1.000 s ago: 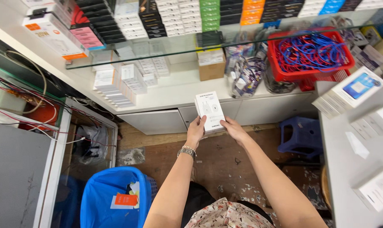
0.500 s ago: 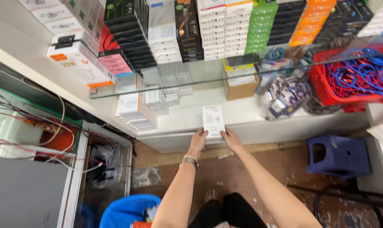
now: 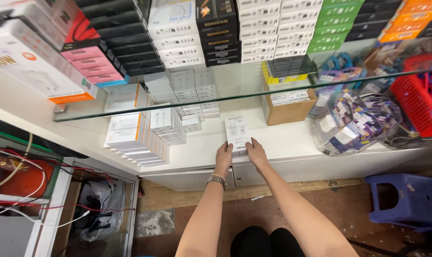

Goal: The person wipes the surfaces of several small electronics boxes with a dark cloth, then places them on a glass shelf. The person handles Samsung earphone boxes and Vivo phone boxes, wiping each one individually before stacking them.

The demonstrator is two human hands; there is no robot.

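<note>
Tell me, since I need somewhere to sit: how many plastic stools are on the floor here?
1: a blue plastic stool stands on the floor at lower right, below the white counter. Others may lie outside the picture.

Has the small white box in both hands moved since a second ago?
Yes. The small white box was held up off the white shelf; now it lies flat on it, left of the cardboard box.

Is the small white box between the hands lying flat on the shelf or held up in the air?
Lying flat: the small white box rests face-up on the white shelf, left hand and right hand touching its near edge.
</note>
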